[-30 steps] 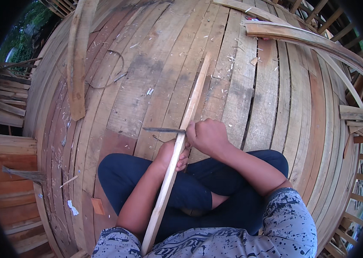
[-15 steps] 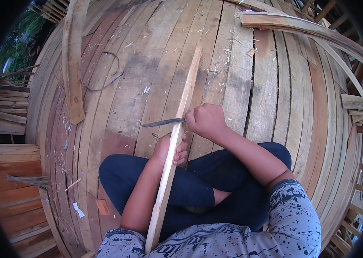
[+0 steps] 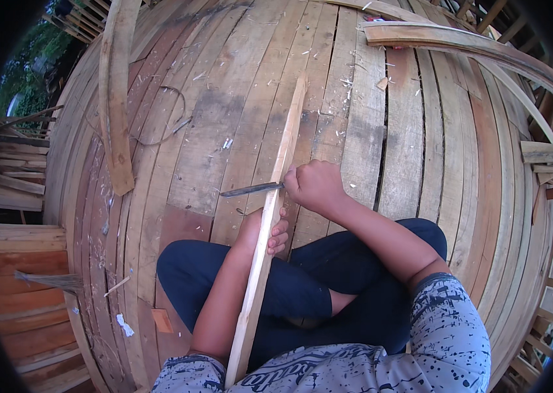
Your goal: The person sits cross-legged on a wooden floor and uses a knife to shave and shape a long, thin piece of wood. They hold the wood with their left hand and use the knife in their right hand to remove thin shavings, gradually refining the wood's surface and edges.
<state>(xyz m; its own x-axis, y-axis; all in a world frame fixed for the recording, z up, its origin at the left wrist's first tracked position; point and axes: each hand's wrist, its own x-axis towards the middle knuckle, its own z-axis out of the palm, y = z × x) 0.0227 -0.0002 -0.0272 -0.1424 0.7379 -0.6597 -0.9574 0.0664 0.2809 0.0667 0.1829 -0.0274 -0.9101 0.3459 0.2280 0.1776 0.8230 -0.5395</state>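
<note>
Gripping a long pale wooden strip (image 3: 270, 236) from beneath with the left hand (image 3: 271, 230), fingers curled tight around its underside just below the blade. Closed in a fist, the right hand (image 3: 314, 185), clamped on the handle of a knife (image 3: 251, 190) whose dark blade lies crosswise, jutting out to the left of the strip. Running from the lap up and away across the plank floor (image 3: 407, 144), that strip, near end down by the patterned shirt (image 3: 446, 340), far end resting on the boards well beyond the knife. Sitting about midway along the strip, the blade. Looking cleaner and paler beyond the knife, rougher and darker along one edge there too, so hard to call which stretch is finished. Scattered over the floor past the strip's far end, pale shavings (image 3: 355, 82), suggesting a fair amount of trimming done. Judging by the blade's position, roughly halfway, with the stretch nearer the lap seemingly left to work.
</note>
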